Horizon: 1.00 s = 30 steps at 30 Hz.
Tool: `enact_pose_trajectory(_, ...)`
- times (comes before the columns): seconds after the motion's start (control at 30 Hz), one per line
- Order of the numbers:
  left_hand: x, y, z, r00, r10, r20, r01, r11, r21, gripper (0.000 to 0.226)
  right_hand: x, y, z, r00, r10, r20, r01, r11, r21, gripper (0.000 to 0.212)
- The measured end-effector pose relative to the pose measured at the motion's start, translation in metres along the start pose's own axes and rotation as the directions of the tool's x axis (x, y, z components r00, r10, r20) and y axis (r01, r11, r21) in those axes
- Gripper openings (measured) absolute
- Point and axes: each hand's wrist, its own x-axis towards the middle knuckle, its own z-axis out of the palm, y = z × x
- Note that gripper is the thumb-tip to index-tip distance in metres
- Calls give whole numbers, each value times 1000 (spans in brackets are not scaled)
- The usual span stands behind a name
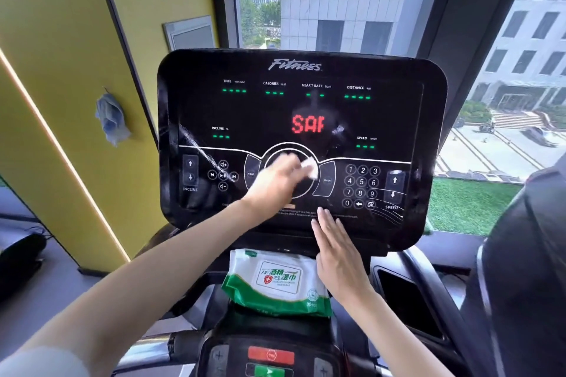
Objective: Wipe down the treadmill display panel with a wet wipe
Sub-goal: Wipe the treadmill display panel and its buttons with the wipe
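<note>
Window-backed display panel [306, 113]; wipe pack [275, 281] below, right hand [340, 257] overlapping it.

Bright daylight from the window [337, 9] glares on the display panel [260, 113]; edges bow, left hand [275, 184] blurred.

Single head view, close, facing forward-down at display panel [301, 144].
</note>
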Motion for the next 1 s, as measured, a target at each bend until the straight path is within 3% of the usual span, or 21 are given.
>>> enact_pose_trajectory(0.07, -24, -2, 7, 926, 304, 224, -326, 943, 67, 53, -2, 0, 1, 999, -25, 21, 26, 999, -40, 66)
enact_pose_trajectory(0.1, -27, -9, 4, 894, 352, 277, -384, 921, 68, 53, -3, 1, 1, 999, -33, 24, 34, 998, -52, 65)
enact_pose_trajectory(0.17, -22, -22, -5, 940, 250, 231, -272, 960, 65, 59, -3, 0, 1, 999, -29, 19, 30, 998, -52, 64)
enact_pose_trajectory(0.23, -15, -26, -10, 999, -11, 39, 11, 1000, 17, 56, -3, -2, 1, 1000, -21, 14, 22, 998, -53, 64)
enact_pose_trajectory(0.3, -18, -16, -5, 986, -149, -77, 144, 987, -66, 50, -3, -4, 1, 999, -20, 27, 22, 998, -57, 65)
enact_pose_trajectory(0.37, -33, -3, 8, 998, -23, 51, 24, 999, -24, 59, -3, -4, 1, 999, -19, 50, 24, 996, -87, 66)
enact_pose_trajectory(0.43, -52, 3, 14, 953, 179, 243, -189, 982, 16, 62, -3, -3, -1, 997, -19, 75, 27, 994, -109, 67)
enact_pose_trajectory(0.47, -55, -2, 12, 941, 200, 272, -214, 976, 24, 63, -3, -2, -1, 996, -21, 84, 31, 993, -116, 68)
enact_pose_trajectory(0.53, -51, -16, 1, 973, 115, 200, -122, 992, 24, 67, -3, 0, -2, 996, -24, 88, 36, 990, -134, 70)
enact_pose_trajectory(0.6, -50, -27, -11, 998, -59, 14, 59, 998, 10, 62, -4, -1, -1, 997, -26, 78, 36, 990, -134, 70)
enact_pose_trajectory(0.67, -57, -29, -11, 971, -196, -140, 195, 981, -25, 49, -5, -1, 1, 998, -31, 61, 38, 992, -119, 69)
enact_pose_trajectory(0.9, -45, 37, 37, 987, -163, -5, 162, 981, -107, 43, -6, 13, -5, 996, -69, 51, 72, 995, -71, 56)
enact_pose_trajectory(1.0, -59, 17, 19, 961, -261, -94, 251, 962, -105, 32, -10, 22, -9, 999, -36, 20, 37, 999, -35, 53)
